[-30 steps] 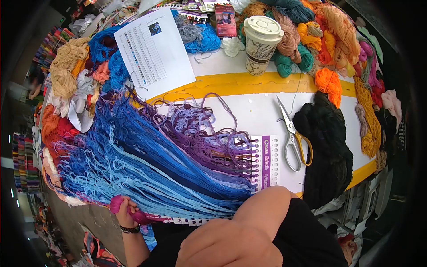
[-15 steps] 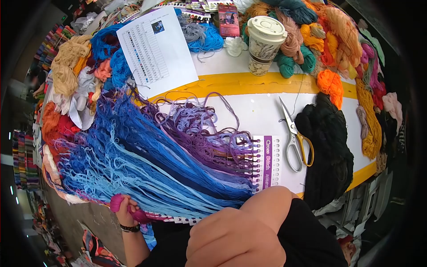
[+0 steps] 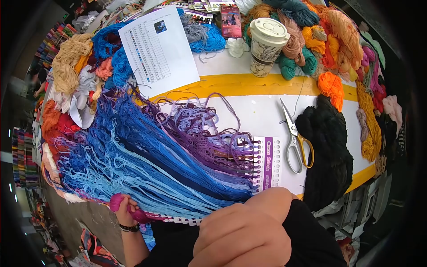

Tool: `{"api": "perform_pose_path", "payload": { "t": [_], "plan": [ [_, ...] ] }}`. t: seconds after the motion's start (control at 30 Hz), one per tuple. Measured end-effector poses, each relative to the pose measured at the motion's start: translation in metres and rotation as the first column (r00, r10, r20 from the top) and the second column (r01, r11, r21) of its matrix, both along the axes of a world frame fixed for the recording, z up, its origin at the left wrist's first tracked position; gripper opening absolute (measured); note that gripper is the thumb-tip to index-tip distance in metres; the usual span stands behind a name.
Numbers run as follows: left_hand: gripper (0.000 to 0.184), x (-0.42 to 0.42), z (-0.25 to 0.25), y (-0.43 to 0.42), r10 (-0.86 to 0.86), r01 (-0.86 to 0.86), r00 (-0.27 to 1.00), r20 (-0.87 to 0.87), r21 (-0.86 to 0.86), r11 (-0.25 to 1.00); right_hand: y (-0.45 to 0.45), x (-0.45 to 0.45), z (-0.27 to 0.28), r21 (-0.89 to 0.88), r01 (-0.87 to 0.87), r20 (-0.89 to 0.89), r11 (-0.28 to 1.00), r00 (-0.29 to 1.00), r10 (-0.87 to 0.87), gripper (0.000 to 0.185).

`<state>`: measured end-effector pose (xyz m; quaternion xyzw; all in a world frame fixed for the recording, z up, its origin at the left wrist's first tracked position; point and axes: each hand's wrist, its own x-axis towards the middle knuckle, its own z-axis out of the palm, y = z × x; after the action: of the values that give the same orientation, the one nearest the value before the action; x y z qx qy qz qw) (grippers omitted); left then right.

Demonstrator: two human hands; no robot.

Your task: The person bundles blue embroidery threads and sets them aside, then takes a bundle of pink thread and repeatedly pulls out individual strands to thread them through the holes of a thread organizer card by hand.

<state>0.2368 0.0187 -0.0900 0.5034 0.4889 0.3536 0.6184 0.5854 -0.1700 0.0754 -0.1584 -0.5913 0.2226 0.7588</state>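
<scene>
Currently, on my feed, the left hand grips a magenta skein just below the blue threads — the right hand, fingers curled, is below their right end; I can't tell whether it grasps anything. Scissors lie right of them on the bench.

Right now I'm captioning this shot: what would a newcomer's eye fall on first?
Probably the fan of blue embroidery threads, spreading left from the Cross Stitch card. Next, the scissors right of that card, beside black thread. Lower left, the left hand grips magenta thread.
</scene>
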Motion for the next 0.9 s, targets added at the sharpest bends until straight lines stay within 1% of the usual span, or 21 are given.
{"api": "perform_pose_path", "payload": {
  "t": [0.07, 0.2, 0.27, 0.4, 0.5, 0.57, 0.6, 0.67, 0.83, 0.9],
  "plan": [
    [0.014, 0.0, 0.0, 0.0, 0.005, -0.005, 1.0, 0.0, 0.003, 1.0, -0.002, -0.008, 0.003, -0.018, 0.12, -0.128, 0.993, 0.984, -0.121, 0.071],
    [0.014, -0.001, -0.001, 0.001, 0.01, -0.01, 1.0, 0.009, -0.016, 1.0, -0.001, -0.009, 0.007, 0.008, 0.183, -0.195, 0.983, 0.964, -0.178, 0.064],
    [0.014, -0.001, 0.0, 0.0, 0.017, -0.017, 1.0, 0.005, -0.019, 1.0, 0.0, -0.006, 0.012, 0.03, 0.204, -0.252, 0.979, 0.949, -0.19, 0.057],
    [0.014, 0.001, 0.0, 0.0, 0.018, -0.018, 1.0, 0.011, -0.009, 1.0, -0.001, -0.003, 0.013, 0.043, 0.175, -0.267, 0.984, 0.951, -0.158, 0.053],
    [0.014, 0.003, 0.002, -0.002, 0.021, -0.021, 1.0, 0.016, -0.012, 1.0, -0.001, -0.002, 0.012, 0.071, 0.22, -0.234, 0.973, 0.952, -0.198, 0.052],
    [0.014, 0.004, 0.002, -0.002, 0.018, -0.018, 1.0, 0.012, -0.003, 1.0, 0.001, -0.001, 0.013, 0.074, 0.159, -0.244, 0.985, 0.96, -0.136, 0.052],
    [0.015, 0.003, 0.001, -0.002, 0.018, -0.018, 1.0, 0.007, 0.007, 1.0, 0.001, -0.003, 0.013, 0.074, 0.159, -0.242, 0.984, 0.961, -0.137, 0.052],
    [0.015, 0.003, 0.0, -0.001, 0.014, -0.014, 1.0, 0.004, 0.013, 1.0, -0.001, -0.006, 0.014, -0.039, 0.128, -0.294, 0.991, 0.947, -0.133, 0.052],
    [0.015, 0.002, 0.001, -0.002, 0.021, -0.021, 1.0, -0.002, 0.009, 1.0, -0.002, -0.001, 0.015, -0.091, 0.083, -0.22, 0.992, 0.97, -0.101, 0.055],
    [0.014, 0.004, 0.003, -0.003, 0.017, -0.017, 1.0, 0.006, 0.003, 1.0, -0.002, -0.007, 0.008, -0.115, 0.086, -0.2, 0.99, 0.974, -0.108, 0.062]
  ]
}}
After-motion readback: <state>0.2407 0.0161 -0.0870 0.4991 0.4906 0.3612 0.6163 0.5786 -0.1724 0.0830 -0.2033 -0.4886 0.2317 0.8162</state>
